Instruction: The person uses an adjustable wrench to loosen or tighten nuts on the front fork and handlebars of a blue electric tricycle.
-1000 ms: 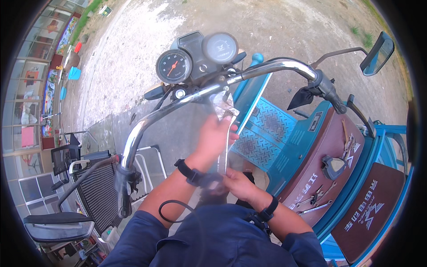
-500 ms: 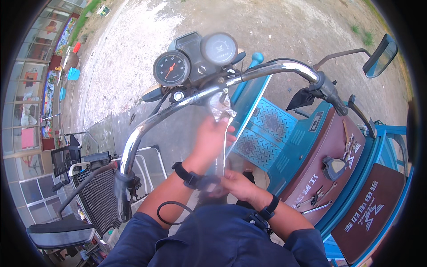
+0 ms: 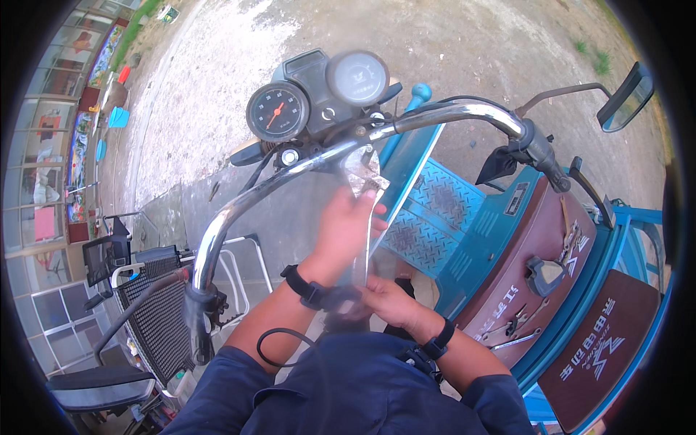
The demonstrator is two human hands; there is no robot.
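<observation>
Lower left of the frame: we note a rear-view mirror [image 3: 101, 389], its stalk curving up beside a dark mesh-backed chair [image 3: 159, 312]. Just right of these hangs the vehicle's left handgrip [image 3: 198, 326], from which the chrome handlebar [image 3: 217, 230] sweeps up to top centre. There the round speedometer [image 3: 277, 111] sits just beyond the bar, tilted so a rider could read it, we judge.

Centre: the left hand [image 3: 344, 228] has its fingers curled around the upper shaft of a long silver wrench [image 3: 362, 174], close under the head. The wrench runs nearly upright through mid-frame, its head just below the handlebar's middle; whether it touches metal there we cannot tell. Slightly right and lower, the right hand [image 3: 391, 301] pinches the lower end between thumb and fingers. Holding it at both ends probably keeps so long a shaft from swinging. Part of the shaft is ghosted.

Right of the hands: a blue tread-plate footboard [image 3: 431, 203], its raised pattern likely there for grip underfoot. At lower right, the maroon seat [image 3: 471, 319] bears small wrenches [image 3: 522, 335] and a dark grey bracket-like part [image 3: 540, 274]; we take the seat for a convenient tool rest within reach. A maroon backrest panel [image 3: 634, 301] lies farthest right.
</observation>
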